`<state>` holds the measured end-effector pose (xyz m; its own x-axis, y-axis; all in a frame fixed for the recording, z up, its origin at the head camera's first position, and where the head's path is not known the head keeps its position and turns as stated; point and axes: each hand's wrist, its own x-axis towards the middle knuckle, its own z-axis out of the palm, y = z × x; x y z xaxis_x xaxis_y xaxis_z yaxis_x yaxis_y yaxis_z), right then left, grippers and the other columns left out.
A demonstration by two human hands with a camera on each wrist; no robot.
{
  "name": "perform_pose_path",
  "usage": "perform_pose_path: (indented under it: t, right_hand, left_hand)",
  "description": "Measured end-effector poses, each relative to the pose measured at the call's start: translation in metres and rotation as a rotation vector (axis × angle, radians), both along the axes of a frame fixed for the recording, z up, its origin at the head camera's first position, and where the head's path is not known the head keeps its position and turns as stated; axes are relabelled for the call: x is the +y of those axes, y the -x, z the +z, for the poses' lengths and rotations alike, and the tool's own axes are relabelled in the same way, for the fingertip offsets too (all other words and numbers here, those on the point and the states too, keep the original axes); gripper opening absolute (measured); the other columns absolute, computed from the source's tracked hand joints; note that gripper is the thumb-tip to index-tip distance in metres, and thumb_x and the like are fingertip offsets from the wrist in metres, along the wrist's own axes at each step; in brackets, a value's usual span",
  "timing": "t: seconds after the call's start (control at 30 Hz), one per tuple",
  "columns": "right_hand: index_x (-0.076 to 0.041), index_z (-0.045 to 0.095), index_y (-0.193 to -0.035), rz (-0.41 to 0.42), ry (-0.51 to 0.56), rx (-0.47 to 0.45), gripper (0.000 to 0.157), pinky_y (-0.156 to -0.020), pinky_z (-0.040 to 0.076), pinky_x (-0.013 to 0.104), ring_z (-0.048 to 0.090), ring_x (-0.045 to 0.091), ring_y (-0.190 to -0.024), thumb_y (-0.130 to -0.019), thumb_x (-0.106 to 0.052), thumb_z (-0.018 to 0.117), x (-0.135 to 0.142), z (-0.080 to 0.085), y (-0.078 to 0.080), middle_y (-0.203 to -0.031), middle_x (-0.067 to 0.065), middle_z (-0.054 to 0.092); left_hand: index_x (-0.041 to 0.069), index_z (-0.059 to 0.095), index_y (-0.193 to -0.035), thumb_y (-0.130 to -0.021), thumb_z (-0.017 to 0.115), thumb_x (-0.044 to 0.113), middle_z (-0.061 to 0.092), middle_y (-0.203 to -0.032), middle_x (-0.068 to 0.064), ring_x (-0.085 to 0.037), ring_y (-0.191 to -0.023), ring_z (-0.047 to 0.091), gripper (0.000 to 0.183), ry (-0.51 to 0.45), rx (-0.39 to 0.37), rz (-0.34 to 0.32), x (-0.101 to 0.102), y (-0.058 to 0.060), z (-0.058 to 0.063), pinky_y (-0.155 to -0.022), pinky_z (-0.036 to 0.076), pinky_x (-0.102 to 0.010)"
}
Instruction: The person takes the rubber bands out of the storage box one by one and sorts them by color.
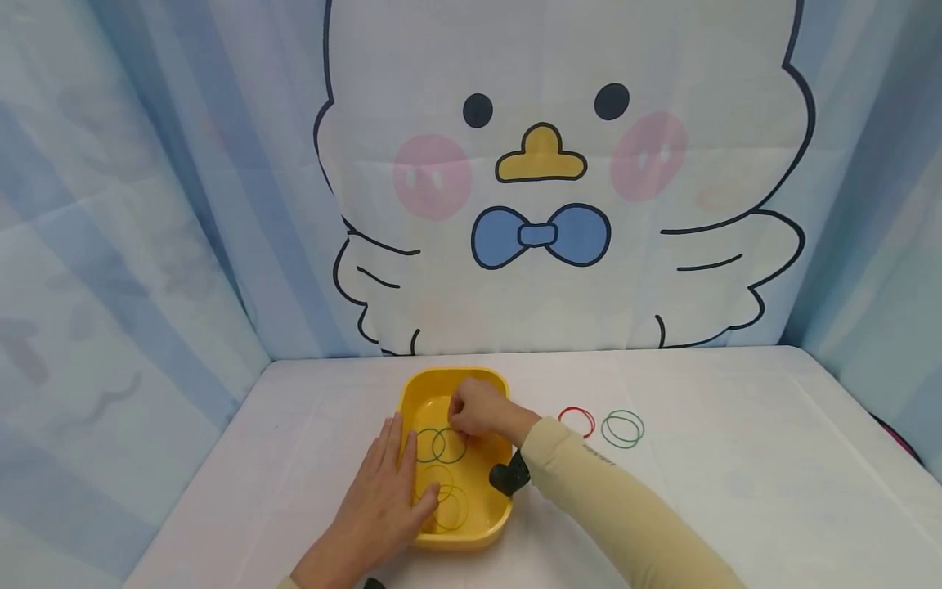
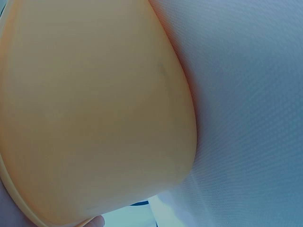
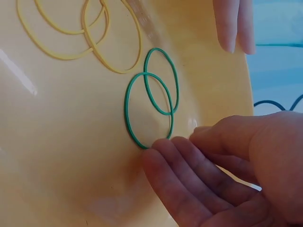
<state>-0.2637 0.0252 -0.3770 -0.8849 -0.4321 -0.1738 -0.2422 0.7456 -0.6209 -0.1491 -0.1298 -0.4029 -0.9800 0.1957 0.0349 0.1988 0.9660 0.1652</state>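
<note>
Your right hand (image 1: pixel 477 409) touches the edge of two green rubber bands (image 3: pixel 171 112) with bent fingers; whether it pinches one cannot be told. The bands are thin, smooth, deep-green loops, lying flat and overlapping. They sit inside the yellow tray (image 1: pixel 482 507), nearer its left edge, about midway along. Your left hand (image 1: pixel 383 491) lies across that edge, fingers straight, thumb spread. Toward the tray's near edge, paler yellow rubber bands (image 3: pixel 85 31) overlap in wider loops.
</note>
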Motion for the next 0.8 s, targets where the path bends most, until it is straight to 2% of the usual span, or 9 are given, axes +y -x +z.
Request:
perform_pose_path:
  t: [0.33,0.8]
  right_hand:
    - [-0.007,0.067,-0.072,-0.014,-0.083,0.043,0.009,-0.051,0.047,0.021,0.052,0.013,-0.054,-0.079,-0.009,0.062,0.0008,0.0015,-0.0013,-0.062,0.002,0.058]
    - [-0.004,0.068,-0.069,-0.022,-0.079,-0.016,0.009,-0.049,0.049,0.022,0.055,0.014,-0.051,-0.076,-0.004,0.063,-0.0044,-0.0011,-0.0030,-0.056,0.003,0.058]
  left_hand:
    - [0.005,0.024,-0.142,-0.087,0.034,0.056,-0.005,-0.152,-0.012,-0.026,-0.140,0.001,0.075,0.005,-0.014,-0.001,0.0026,0.0015,0.0001,-0.112,0.013,-0.044]
    - [0.004,0.024,-0.141,-0.087,0.035,0.055,-0.004,-0.151,-0.014,-0.027,-0.140,0.002,0.075,0.010,-0.007,-0.010,0.0007,0.0016,-0.0003,-0.112,0.014,-0.044]
